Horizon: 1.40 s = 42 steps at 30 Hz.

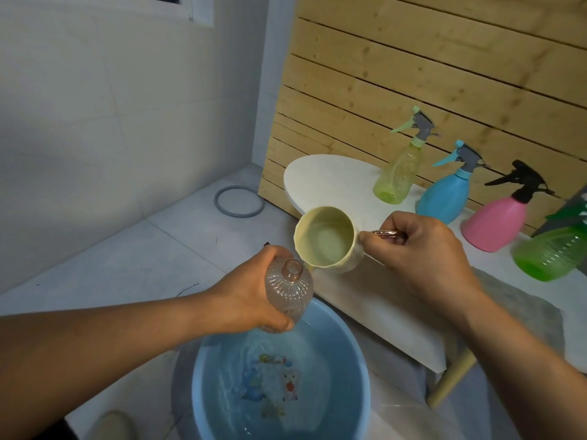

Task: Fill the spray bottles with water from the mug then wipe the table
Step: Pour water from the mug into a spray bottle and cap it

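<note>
Tiled floor below, a basin [355, 369] at six o'clock: left hand [244, 300] grips the open bottle [287, 292], right hand [422, 252] pinches the mug [327, 239] handle; tipping too fast likely overshoots the narrow neck.

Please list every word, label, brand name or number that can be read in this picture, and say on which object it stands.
No text can be read.
Basin: colourful printed pictures on its bottom, seen through water, too blurred to show any letters.
Spray bottles, such as the pink bottle, and the mug: no labels visible.
</note>
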Motion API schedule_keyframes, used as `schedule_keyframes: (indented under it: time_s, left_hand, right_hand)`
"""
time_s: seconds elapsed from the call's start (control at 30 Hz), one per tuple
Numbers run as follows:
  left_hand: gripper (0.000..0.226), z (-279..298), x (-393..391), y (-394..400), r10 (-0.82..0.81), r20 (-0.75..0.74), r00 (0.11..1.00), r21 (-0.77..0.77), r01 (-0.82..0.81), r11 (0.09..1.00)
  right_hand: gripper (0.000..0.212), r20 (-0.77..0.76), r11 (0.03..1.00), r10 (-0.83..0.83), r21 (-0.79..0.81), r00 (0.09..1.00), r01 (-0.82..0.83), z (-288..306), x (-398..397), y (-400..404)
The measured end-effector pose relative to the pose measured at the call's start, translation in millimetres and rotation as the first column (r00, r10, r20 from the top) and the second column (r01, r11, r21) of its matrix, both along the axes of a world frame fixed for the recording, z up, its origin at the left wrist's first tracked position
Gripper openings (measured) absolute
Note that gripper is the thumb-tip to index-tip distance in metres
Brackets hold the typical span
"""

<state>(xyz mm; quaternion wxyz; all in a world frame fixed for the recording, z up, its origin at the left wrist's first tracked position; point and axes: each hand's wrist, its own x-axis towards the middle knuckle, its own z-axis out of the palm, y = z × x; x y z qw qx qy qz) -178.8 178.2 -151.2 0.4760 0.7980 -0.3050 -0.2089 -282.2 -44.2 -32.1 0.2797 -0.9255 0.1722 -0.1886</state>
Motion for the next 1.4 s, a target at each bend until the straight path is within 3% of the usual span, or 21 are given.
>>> schedule_keyframes:
  time_s: [0.47, 1.4]
  left_hand:
    - [0.100, 1, -3, 2, -0.007, -0.007, 1.000, 0.007, 0.007, 1.000]
    - [0.103, 2, -5, 3, -0.006, -0.016, 1.000, -0.003, 0.006, 1.000]
  right_hand:
    - [0.033, 0.035, 0.983, 0.052, -0.179, 0.998, -0.045, 5, -5, 15]
    - [0.031, 0.095, 0.948, 0.075, -0.315, 0.993, -0.042, 3, -5, 19]
